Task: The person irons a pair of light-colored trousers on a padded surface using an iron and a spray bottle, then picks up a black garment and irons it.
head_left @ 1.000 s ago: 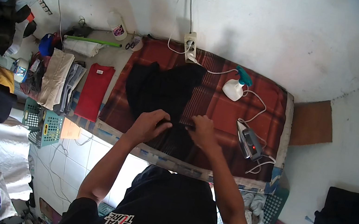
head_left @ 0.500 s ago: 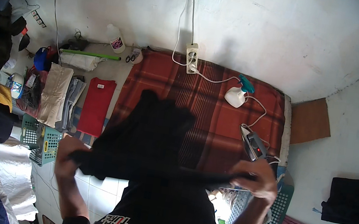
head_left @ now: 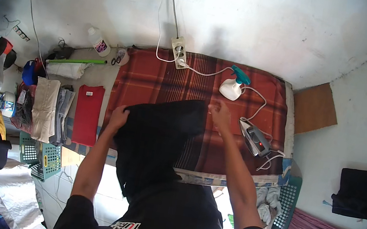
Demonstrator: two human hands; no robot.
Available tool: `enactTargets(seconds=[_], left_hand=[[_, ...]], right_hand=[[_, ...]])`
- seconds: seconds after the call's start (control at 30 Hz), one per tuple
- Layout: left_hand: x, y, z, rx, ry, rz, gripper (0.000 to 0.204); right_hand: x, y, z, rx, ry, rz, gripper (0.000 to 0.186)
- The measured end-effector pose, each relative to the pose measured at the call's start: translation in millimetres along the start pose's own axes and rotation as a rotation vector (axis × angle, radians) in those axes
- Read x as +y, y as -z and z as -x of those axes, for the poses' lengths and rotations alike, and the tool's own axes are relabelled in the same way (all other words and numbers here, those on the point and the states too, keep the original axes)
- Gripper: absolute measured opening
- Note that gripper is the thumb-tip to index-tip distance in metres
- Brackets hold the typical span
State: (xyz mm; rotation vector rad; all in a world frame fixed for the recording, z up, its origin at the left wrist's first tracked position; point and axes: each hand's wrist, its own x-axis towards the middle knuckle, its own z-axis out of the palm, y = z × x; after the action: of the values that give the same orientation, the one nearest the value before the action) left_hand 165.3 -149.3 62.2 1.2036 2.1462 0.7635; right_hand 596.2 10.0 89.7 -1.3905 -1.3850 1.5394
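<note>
A black garment (head_left: 162, 125) lies partly spread on the red plaid blanket (head_left: 250, 115), its near part hanging over the front edge against my black shirt. I cannot tell which kind of garment it is. My left hand (head_left: 119, 117) is closed on the garment's left edge. Just beside its far right corner, my right hand (head_left: 220, 116) has its fingers apart and holds nothing. To the right of that hand rests an iron (head_left: 255, 139) with a small red light lit. Beyond the hand stands a white spray bottle (head_left: 232, 87) with a teal head.
A power strip (head_left: 179, 51) with a plugged-in cord lies at the back. Left are a folded red shirt (head_left: 87, 116), folded beige trousers (head_left: 44, 109), a green rod (head_left: 76, 61) and scissors (head_left: 115, 60). Green baskets flank the bed: left basket (head_left: 50, 160), right basket (head_left: 287, 207).
The garment has moved from in front of my body onto the blanket. Both hands have moved forward and closer together. My right hand has let go of its edge.
</note>
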Motion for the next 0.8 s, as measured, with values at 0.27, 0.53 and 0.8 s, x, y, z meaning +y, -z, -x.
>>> enactTargets(seconds=[0.27, 0.53, 0.8], left_hand=[[-16.6, -32.5, -12.1, 0.451, 0.033, -0.673, 0.03], [97.9, -132.6, 15.8, -0.145, -0.824, -0.462, 0.064], [122.5, -190.9, -3.0, -0.079, -0.68, -0.576, 0.087]], right_hand=[[82.7, -48.8, 81.2, -0.154, 0.613, 1.072, 0.049], [44.8, -41.8, 70.0, -0.072, 0.436, 1.097, 0.055], [-25.5, 76.0, -62.2, 0.4, 0.402, 0.289, 0.079]])
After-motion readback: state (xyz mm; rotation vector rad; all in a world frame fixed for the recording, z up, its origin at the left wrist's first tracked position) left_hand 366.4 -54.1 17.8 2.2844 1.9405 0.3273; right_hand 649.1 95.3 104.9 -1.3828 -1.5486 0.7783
